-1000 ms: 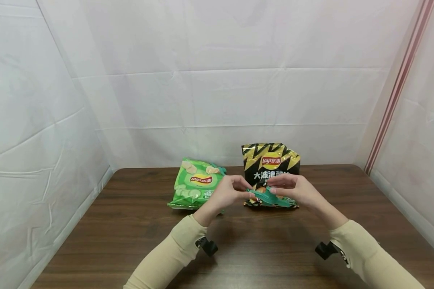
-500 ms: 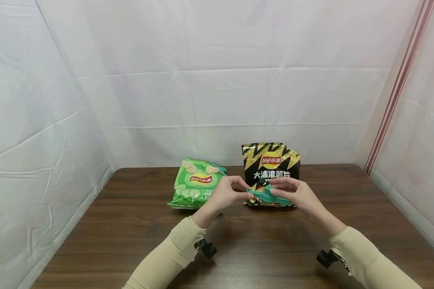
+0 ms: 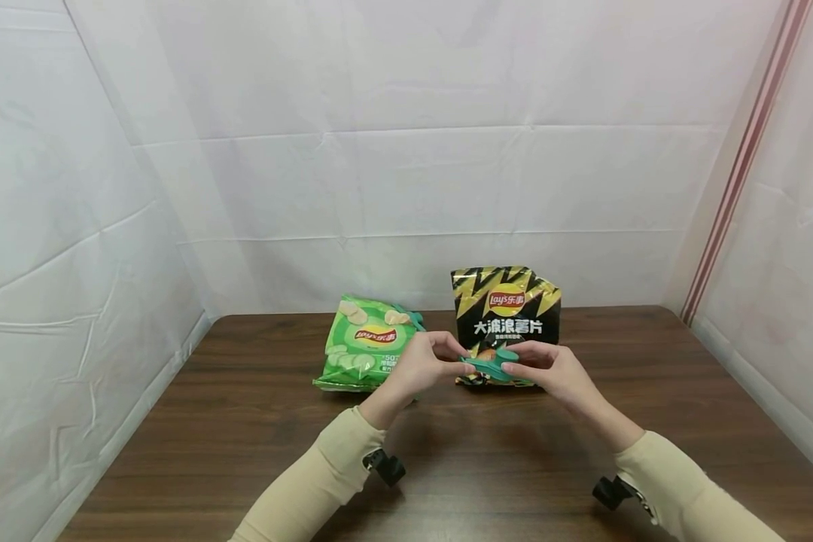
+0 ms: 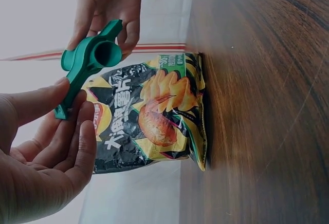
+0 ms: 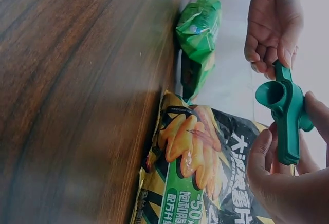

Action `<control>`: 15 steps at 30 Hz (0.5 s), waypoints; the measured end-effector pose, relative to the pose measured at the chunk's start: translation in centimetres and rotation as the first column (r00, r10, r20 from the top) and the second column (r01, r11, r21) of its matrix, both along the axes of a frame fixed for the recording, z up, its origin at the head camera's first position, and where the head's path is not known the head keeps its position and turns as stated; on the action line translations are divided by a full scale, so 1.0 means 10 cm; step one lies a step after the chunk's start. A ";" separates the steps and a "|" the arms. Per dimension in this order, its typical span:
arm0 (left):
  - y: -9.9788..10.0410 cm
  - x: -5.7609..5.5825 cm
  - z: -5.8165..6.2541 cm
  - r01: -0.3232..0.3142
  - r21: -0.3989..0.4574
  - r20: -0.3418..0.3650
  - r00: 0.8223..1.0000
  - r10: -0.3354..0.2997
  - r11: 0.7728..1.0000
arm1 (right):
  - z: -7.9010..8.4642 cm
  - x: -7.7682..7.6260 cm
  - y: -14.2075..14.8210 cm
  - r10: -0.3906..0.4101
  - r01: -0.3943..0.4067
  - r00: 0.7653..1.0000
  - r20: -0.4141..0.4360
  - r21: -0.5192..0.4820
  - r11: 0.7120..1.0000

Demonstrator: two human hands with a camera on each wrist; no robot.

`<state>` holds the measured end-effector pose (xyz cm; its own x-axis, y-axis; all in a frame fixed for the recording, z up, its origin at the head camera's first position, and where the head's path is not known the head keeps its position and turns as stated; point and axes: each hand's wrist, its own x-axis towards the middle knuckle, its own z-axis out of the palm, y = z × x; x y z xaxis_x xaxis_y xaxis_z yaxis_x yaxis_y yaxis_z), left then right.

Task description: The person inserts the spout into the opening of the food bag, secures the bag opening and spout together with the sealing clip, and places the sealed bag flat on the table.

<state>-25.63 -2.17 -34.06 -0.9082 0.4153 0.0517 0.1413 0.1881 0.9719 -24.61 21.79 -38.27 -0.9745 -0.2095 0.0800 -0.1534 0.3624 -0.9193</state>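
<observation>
A green bag clip with a round, hollow spout (image 3: 491,367) is held in the air in front of the black chip bag. My left hand (image 3: 421,370) pinches one end of this clip (image 4: 82,64) between thumb and fingers. Around its other half, my right hand (image 3: 561,370) grips with thumb and fingertips, touching the round part; the right wrist view shows the spout of the clip (image 5: 290,113) facing away from those fingers. Behind the hands stands the black and yellow chip bag (image 3: 508,301), its lower part partly covered by the clip.
To the left, a green chip bag (image 3: 366,339) leans back on the brown wooden table (image 3: 244,421). A teal piece (image 3: 416,319) shows at its upper right corner. White cloth walls (image 3: 406,181) enclose the table's back and sides.
My right fingers have lowered slightly, uncovering the black bag's lettering. The clip has turned, so its right end no longer sticks out past my right hand. My left hand stays nearly still.
</observation>
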 end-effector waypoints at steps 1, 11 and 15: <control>0.00 -0.01 -0.01 0.000 -0.003 0.004 1.000 0.000 1.000 | 0.00 0.00 -0.01 0.000 0.000 1.000 -0.004 -0.006 1.000; -0.04 -0.22 -0.26 0.034 -0.038 -0.043 0.998 -0.036 0.999 | 0.01 0.03 -0.03 -0.048 0.049 0.999 0.007 -0.053 0.997; -0.06 -0.22 -0.27 0.028 -0.056 -0.065 0.997 -0.031 0.998 | 0.01 0.03 -0.03 -0.064 0.064 0.998 -0.016 -0.020 0.998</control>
